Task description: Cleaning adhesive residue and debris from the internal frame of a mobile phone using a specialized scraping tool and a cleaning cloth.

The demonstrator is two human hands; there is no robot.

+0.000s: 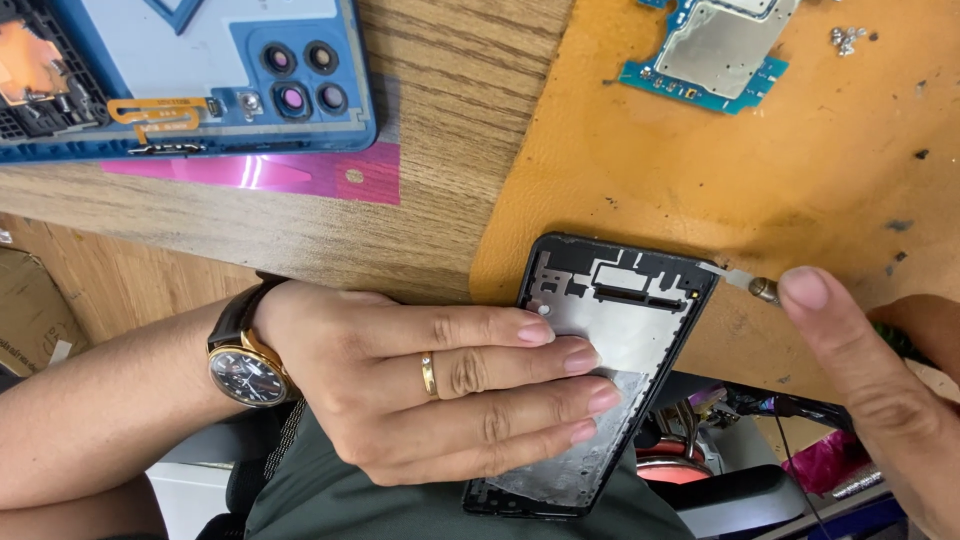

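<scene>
My left hand (440,380) lies flat on a black phone frame (620,300) with a bare metal inner plate, fingers pressing it down at the front edge of the orange mat (800,170). The hand wears a gold ring and a wristwatch. My right hand (880,390) holds a thin metal-tipped tool (745,282) whose flat blade touches the frame's upper right corner. The frame's lower end hangs past the table edge over my lap.
A blue phone back cover (200,90) with camera lenses lies at the far left on a pink sheet (300,175). A blue-green circuit board (715,50) and several small screws (848,38) rest on the mat. The wooden tabletop (440,120) shows between them.
</scene>
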